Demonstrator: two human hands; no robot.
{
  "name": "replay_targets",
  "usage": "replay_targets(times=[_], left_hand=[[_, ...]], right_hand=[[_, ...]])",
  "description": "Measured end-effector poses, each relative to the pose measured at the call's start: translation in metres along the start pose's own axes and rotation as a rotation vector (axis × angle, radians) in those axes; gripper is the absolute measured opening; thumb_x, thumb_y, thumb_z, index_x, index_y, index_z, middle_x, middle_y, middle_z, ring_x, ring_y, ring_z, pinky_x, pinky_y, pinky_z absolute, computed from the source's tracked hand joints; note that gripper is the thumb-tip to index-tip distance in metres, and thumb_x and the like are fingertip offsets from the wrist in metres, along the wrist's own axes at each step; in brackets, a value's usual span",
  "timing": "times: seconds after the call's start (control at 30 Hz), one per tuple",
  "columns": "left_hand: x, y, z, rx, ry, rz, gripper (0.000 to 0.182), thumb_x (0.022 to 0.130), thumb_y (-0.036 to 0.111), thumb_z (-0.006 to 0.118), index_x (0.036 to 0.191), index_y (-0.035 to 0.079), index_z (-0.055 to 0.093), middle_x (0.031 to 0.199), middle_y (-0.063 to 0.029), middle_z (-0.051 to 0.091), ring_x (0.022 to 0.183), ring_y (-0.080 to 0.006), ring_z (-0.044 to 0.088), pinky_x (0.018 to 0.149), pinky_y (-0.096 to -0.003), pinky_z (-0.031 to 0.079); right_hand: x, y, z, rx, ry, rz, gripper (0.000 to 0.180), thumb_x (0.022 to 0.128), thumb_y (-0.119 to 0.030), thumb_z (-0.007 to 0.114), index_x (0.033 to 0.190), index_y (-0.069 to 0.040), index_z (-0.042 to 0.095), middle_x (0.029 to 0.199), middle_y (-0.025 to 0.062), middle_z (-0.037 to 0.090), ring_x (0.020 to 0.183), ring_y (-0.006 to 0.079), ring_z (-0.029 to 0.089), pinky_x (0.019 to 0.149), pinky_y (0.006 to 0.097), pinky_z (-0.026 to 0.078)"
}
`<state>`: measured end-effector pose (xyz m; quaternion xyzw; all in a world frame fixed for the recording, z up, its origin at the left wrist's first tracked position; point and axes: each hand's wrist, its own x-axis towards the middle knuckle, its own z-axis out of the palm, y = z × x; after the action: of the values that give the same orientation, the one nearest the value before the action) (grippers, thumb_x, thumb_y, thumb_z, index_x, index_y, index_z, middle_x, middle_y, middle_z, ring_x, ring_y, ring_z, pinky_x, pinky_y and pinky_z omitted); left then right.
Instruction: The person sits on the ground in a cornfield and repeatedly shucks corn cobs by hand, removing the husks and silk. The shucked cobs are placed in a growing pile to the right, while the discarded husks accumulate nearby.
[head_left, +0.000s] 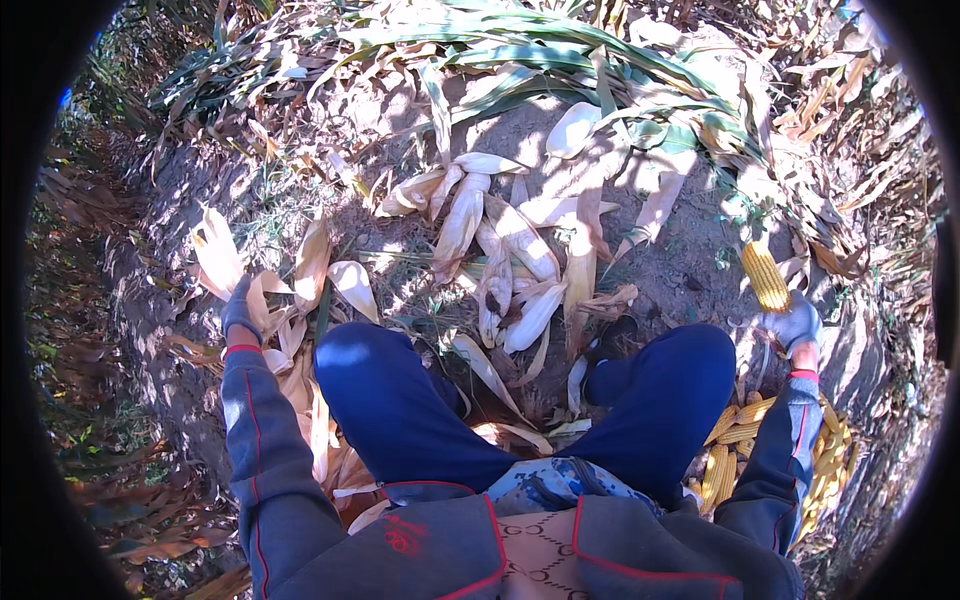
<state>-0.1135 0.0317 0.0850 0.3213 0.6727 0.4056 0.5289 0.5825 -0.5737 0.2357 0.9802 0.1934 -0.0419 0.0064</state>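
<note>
At the left, my gloved left hand (241, 311) grips a pale dry corn husk (217, 253), which sticks up past the fingers; part of the grip is hidden by the back of the hand. Out to the right, my gloved right hand (798, 324) holds a bare yellow ear of corn (766, 276) by its lower end, its tip pointing away from me. Beyond my knees several ears in dry husks (517, 240) lie in a loose heap on the soil.
Husked yellow ears (720, 474) are piled beside my right thigh, partly covered by my right sleeve. Loose husks (319, 420) gather along my left leg. Green and dry corn stalks (540, 56) lie across the far ground. Standing plants (82, 315) border the left side.
</note>
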Motion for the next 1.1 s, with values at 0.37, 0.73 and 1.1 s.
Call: replay_targets(times=[0.37, 0.73, 1.1], left_hand=[[-0.108, 0.070, 0.036, -0.311, -0.282, 0.310, 0.021, 0.088, 0.027, 0.063, 0.098, 0.008, 0.063, 0.091, -0.0045, 0.068, 0.078, -0.0167, 0.065, 0.071, -0.0334, 0.052], [-0.251, 0.039, 0.285, -0.175, -0.664, 0.014, 0.026, 0.089, 0.021, 0.061, 0.107, 0.002, 0.061, 0.095, -0.0122, 0.067, 0.080, -0.0217, 0.066, 0.074, -0.0373, 0.055], [-0.237, 0.043, 0.283, -0.216, -0.851, 0.078, 0.030, 0.092, 0.021, 0.057, 0.111, -0.002, 0.059, 0.095, -0.0136, 0.066, 0.079, -0.0209, 0.065, 0.075, -0.0361, 0.055]], right_hand=[[0.030, 0.037, 0.004, 0.459, 0.285, -0.180, 0.028, 0.080, -0.021, 0.067, 0.102, -0.004, 0.065, 0.077, 0.0030, 0.061, 0.069, 0.0103, 0.053, 0.067, 0.0287, 0.046], [0.005, -0.346, 0.167, 0.424, -0.221, -0.823, 0.038, 0.082, -0.031, 0.061, 0.113, -0.009, 0.058, 0.113, 0.0170, 0.061, 0.103, 0.0351, 0.059, 0.089, 0.0403, 0.047], [-0.006, -0.299, 0.317, 0.442, -0.110, 0.239, 0.061, 0.068, -0.030, 0.073, 0.118, -0.003, 0.051, 0.116, 0.0222, 0.056, 0.106, 0.0386, 0.056, 0.091, 0.0431, 0.046]])
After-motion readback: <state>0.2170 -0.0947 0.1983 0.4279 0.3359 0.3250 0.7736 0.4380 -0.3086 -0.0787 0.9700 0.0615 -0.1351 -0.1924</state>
